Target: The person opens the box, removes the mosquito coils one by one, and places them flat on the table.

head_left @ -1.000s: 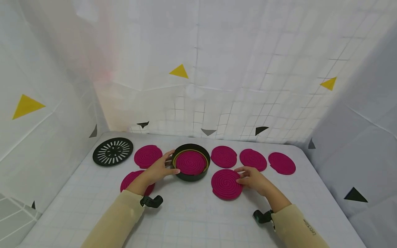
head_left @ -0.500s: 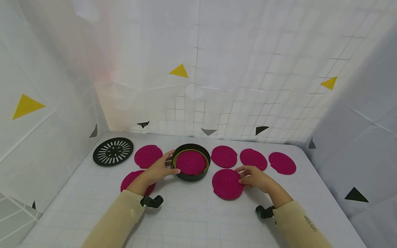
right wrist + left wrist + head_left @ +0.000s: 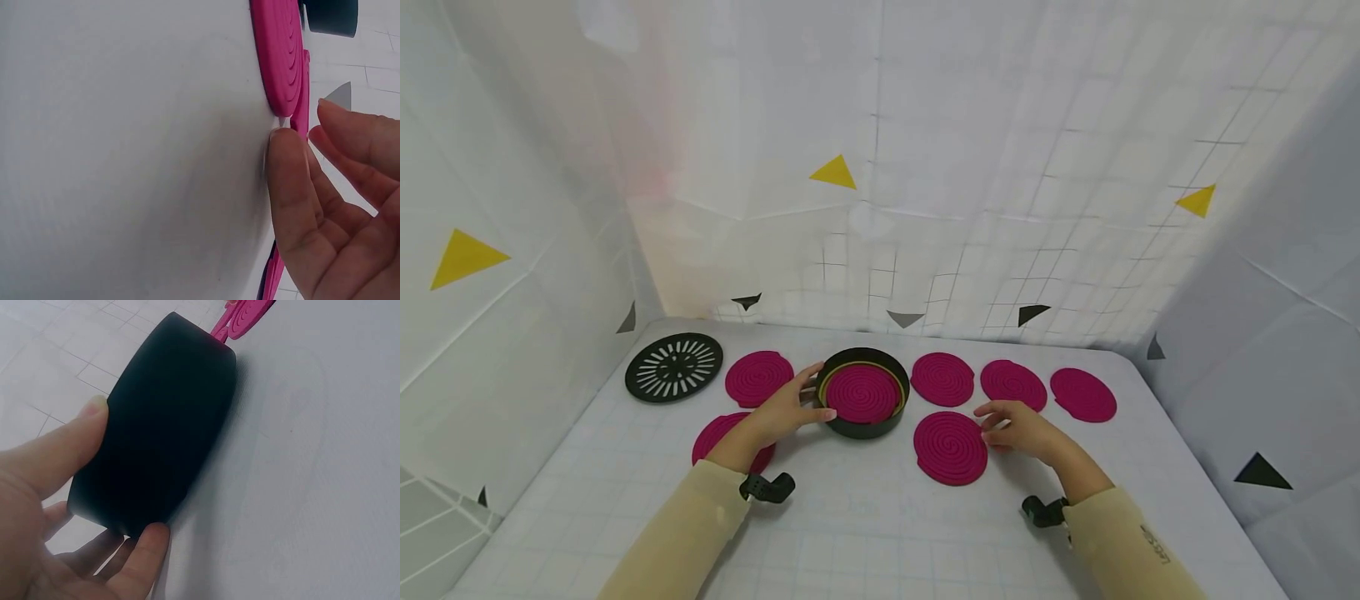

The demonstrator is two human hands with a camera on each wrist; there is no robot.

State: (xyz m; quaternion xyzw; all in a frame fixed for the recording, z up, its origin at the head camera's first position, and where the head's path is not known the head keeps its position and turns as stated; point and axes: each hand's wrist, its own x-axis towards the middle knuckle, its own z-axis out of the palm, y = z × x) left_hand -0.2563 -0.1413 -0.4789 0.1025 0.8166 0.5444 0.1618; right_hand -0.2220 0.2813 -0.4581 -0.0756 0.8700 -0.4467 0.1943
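Note:
My left hand grips the near left side of a round dark coaster holder, thumb in front and fingers behind, as the left wrist view also shows. Inside the holder's yellowish inner rim lies a magenta spiral coaster. A second magenta coaster lies flat on the table, right of the holder and nearer to me. Just off its right edge is my right hand, fingers loosely bent. The right wrist view shows a small gap between those fingertips and the coaster.
Further magenta coasters lie along the back: one left of the holder, others to the right. Another coaster is partly under my left forearm. A black slotted disc lies at the far left. White sheets surround the table.
My right hand has drawn slightly to the right, off the near coaster's edge. That coaster has shifted a little to the right. My left hand and the holder have stayed put.

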